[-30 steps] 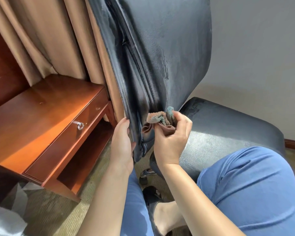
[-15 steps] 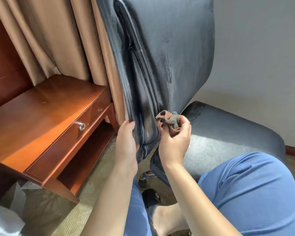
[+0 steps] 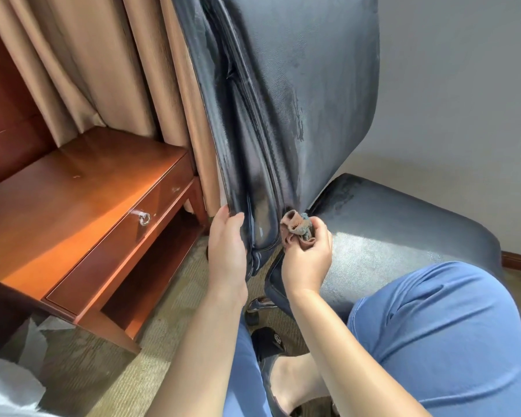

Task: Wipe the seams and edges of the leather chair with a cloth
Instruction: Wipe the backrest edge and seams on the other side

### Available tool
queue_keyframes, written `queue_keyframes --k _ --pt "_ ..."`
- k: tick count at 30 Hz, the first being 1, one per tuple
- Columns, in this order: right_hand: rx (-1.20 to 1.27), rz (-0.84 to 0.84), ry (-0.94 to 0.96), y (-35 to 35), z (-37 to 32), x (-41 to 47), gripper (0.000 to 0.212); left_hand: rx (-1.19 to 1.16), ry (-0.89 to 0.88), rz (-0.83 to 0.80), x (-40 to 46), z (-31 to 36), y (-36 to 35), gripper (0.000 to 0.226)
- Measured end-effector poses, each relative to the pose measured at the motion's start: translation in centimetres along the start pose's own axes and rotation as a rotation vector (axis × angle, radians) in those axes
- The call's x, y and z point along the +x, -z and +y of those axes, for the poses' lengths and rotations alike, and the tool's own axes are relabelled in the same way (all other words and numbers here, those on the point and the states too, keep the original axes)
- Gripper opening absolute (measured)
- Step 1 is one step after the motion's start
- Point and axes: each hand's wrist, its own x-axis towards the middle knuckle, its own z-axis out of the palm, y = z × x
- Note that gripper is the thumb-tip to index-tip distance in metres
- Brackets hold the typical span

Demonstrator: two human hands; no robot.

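— How many hands do we count, and what does each one have?

— Two. Our left hand [image 3: 227, 251] lies against the lower left edge of the one leather chair [image 3: 286, 94], fingers nearly straight and the thumb set on the front of that edge, so it holds the backrest rim. Our right hand [image 3: 309, 257] has its fingers curled round one cloth [image 3: 297, 228], bunched up and pinkish with a teal patch.

— And where is that cloth?

— Pressed to the bottom of the backrest, right where it meets the seat, just beside the vertical seam.

— What else do we count?

— One wooden desk [image 3: 73, 188] to the left with one drawer and one ring pull [image 3: 144, 218], tan curtains [image 3: 103, 64] behind it, one dark shoe [image 3: 268, 344] on the carpet, and some white crumpled wrapping [image 3: 9, 383] in the lower left corner.
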Motion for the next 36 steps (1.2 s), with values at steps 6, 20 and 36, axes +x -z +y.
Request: queue_keyframes --k 6,20,36 --pt "-0.123 -0.013 -0.105 -0.7 2.3 -0.6 0.034 -0.028 0.010 0.056 0.6 -0.4 0.5 0.041" --pt "-0.271 -0.137 -0.404 -3.8 4.7 -1.1 0.026 -0.078 0.024 0.137 0.9 -0.4 0.9 0.029" --pt "0.124 0.066 -0.500 -4.8 4.7 -2.0 0.027 -0.071 0.037 0.116 0.9 -0.8 0.9 0.027"
